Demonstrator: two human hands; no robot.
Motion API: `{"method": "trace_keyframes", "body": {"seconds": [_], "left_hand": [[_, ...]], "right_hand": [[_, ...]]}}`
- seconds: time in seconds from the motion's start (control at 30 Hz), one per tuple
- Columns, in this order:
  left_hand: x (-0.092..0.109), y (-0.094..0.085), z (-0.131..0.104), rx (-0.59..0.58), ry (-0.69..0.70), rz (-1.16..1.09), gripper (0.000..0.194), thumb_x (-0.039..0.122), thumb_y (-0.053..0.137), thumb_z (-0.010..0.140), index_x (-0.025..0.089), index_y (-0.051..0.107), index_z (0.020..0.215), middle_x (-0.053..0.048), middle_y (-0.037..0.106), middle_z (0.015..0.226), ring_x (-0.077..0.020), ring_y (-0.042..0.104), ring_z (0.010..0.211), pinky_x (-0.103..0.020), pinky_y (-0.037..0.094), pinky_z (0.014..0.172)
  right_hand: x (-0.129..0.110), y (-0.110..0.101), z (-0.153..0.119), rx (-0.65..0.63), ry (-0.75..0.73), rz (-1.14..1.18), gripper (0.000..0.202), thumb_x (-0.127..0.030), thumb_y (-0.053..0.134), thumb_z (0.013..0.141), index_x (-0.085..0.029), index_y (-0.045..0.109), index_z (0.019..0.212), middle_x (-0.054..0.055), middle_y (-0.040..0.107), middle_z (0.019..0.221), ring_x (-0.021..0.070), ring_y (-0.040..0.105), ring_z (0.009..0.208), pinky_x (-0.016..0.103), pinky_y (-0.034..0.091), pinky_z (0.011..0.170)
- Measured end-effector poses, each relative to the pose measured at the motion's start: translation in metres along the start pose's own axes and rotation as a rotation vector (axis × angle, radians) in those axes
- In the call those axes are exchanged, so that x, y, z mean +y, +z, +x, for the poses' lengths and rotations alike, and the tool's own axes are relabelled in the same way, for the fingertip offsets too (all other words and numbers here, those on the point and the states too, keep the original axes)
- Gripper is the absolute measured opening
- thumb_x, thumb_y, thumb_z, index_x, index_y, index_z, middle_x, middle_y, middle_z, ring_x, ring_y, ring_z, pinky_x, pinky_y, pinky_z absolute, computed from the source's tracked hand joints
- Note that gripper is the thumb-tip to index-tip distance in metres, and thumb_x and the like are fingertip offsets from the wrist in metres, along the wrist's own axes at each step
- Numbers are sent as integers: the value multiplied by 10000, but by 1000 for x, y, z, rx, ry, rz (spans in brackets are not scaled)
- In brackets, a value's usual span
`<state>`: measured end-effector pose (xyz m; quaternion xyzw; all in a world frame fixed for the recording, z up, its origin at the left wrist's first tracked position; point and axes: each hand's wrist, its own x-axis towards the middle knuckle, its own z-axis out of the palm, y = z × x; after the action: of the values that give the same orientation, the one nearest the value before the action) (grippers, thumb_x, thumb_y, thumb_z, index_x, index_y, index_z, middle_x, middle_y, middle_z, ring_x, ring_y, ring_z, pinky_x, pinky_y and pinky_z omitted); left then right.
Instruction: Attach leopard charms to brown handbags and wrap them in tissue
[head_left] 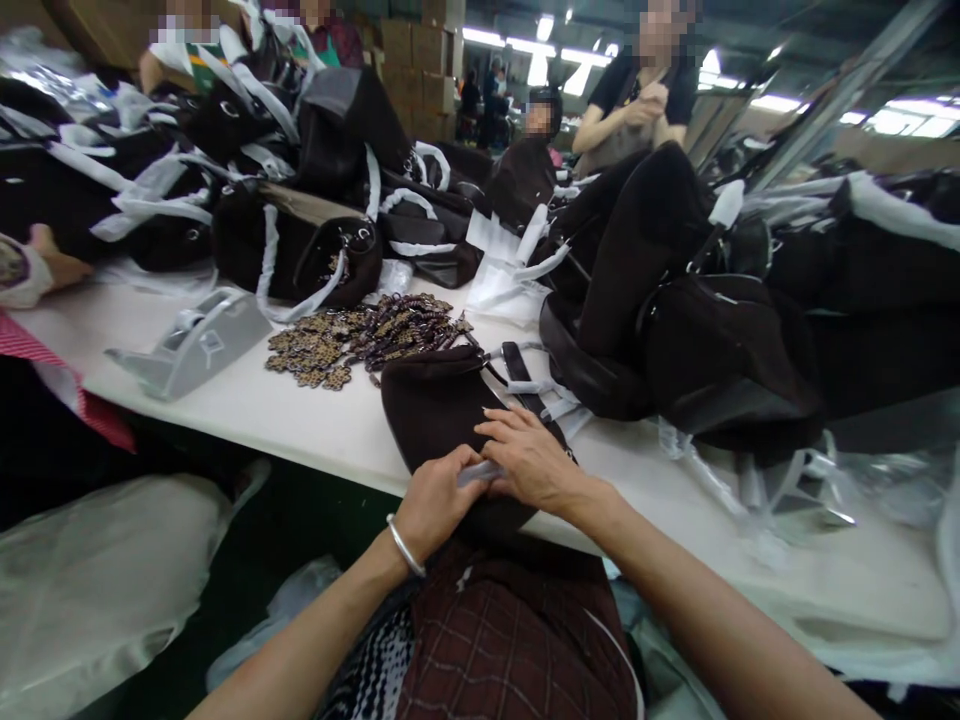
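Note:
A dark brown handbag lies at the table's front edge, straight ahead of me. My left hand, with a silver bangle at the wrist, pinches a strip of white wrapping at the near side of this bag. From the right, my right hand closes on the same strip, its fingers bent over it and partly hiding it. Whether a handle runs inside the wrapping, I cannot tell. Just beyond the bag is a pile of beaded charms with flower-shaped, gold-toned parts.
A grey tape dispenser stands on the white table at left. More dark handbags with white-wrapped handles are heaped behind and to the right. Another person's hand reaches in at far left. A cream-covered seat is at lower left.

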<state>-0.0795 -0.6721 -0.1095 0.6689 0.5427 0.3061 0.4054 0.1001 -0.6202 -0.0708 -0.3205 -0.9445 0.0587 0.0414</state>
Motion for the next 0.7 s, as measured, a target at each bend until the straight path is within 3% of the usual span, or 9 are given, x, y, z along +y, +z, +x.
{"method": "trace_keyframes", "body": {"seconds": [0.1, 0.17, 0.27, 0.4, 0.47, 0.53, 0.57, 0.63, 0.7], "left_hand": [[8, -1, -4, 30, 48, 129, 106, 252, 585, 842, 222, 575, 943, -3, 653, 862, -185, 613, 797, -283, 385, 730], [7, -2, -2, 42, 15, 70, 143, 259, 604, 824, 227, 552, 953, 6, 645, 841, -180, 611, 770, -275, 390, 705], [-3, -6, 7, 10, -86, -152, 225, 293, 668, 758, 201, 536, 915, 11, 626, 782, -167, 591, 718, -258, 406, 662], [-19, -16, 15, -140, -214, -488, 429, 377, 712, 694, 156, 514, 1004, -25, 637, 844, -166, 583, 727, -248, 412, 624], [-22, -24, 12, -209, -261, -524, 492, 380, 705, 691, 154, 495, 1074, -37, 650, 885, -174, 592, 750, -251, 417, 628], [-19, -33, 6, -221, -260, -390, 448, 350, 683, 707, 160, 510, 1073, -32, 655, 879, -184, 596, 769, -262, 420, 656], [-17, -38, 3, -208, -246, -291, 388, 334, 663, 723, 165, 529, 1044, -24, 655, 860, -186, 595, 773, -266, 418, 671], [-12, -44, -4, -170, -222, -108, 252, 318, 615, 761, 179, 562, 965, -3, 644, 806, -185, 590, 754, -266, 405, 673], [-12, -45, -8, -135, -228, 3, 169, 320, 570, 793, 192, 575, 903, 12, 628, 764, -180, 581, 723, -260, 393, 656]], "right_hand": [[13, 2, 11, -160, -11, 11, 364, -426, 787, 690, -173, 717, 941, 99, 676, 1147, 313, 504, 1226, 523, 227, 1125], [16, 2, 14, -173, -11, 2, 393, -401, 802, 665, -162, 713, 963, 109, 675, 1145, 323, 504, 1227, 541, 214, 1128], [12, 2, 12, -68, 6, -7, 462, -312, 780, 695, -146, 667, 1111, 134, 594, 1301, 317, 438, 1305, 525, 189, 1154], [8, -1, -12, 179, 120, 73, 710, -265, 763, 719, -200, 486, 1369, 119, 419, 1482, 301, 344, 1381, 515, 197, 1168], [8, 0, -39, 358, 311, 208, 530, -324, 705, 783, -209, 564, 1280, 111, 540, 1369, 281, 470, 1283, 470, 328, 1111], [7, 7, -74, 511, 646, 405, 290, -422, 606, 853, -189, 671, 1012, 105, 686, 1061, 248, 633, 1005, 399, 485, 931], [5, 14, -91, 523, 845, 531, 321, -482, 567, 865, -180, 673, 870, 90, 698, 882, 224, 660, 830, 366, 527, 807], [-2, 35, -117, 344, 1154, 877, 462, -612, 558, 814, -165, 624, 717, 63, 649, 662, 188, 621, 578, 316, 519, 573], [-10, 60, -126, 126, 1262, 1235, 557, -696, 655, 668, -152, 625, 783, 49, 638, 643, 190, 617, 527, 282, 476, 456]]}}
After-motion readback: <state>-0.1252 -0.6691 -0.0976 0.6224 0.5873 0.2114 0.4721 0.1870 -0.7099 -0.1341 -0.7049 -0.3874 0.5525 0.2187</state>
